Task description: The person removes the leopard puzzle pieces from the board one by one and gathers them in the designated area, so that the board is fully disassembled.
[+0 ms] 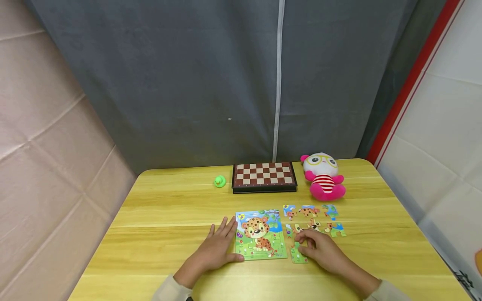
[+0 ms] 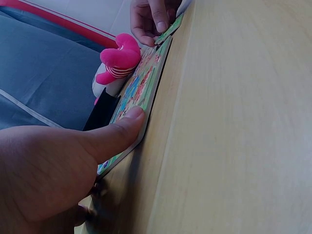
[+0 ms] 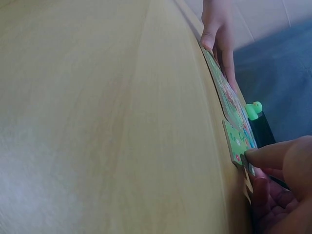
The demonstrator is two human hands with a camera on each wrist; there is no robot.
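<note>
A square leopard puzzle board (image 1: 261, 235) lies flat on the table. My left hand (image 1: 217, 247) rests along its left side with fingers extended; in the left wrist view the thumb (image 2: 119, 134) presses on the board's edge. Right of the board, my right hand (image 1: 320, 249) has its fingers curled over the loose pieces. Its thumb and finger pinch a small puzzle piece (image 3: 249, 168) in the right wrist view, mostly covered by the fingers. Beside it is a green puzzle piece (image 1: 298, 256), close to the board's right edge.
More loose puzzle pieces lie in rows beyond my right hand, among them a blue-and-green piece (image 1: 337, 229) and a spotted piece (image 1: 309, 211). Farther back are a green toy duck (image 1: 220, 181), a checkered game board (image 1: 264, 174) and a pink-and-white plush toy (image 1: 324, 177), before a grey curtain (image 1: 188, 83).
</note>
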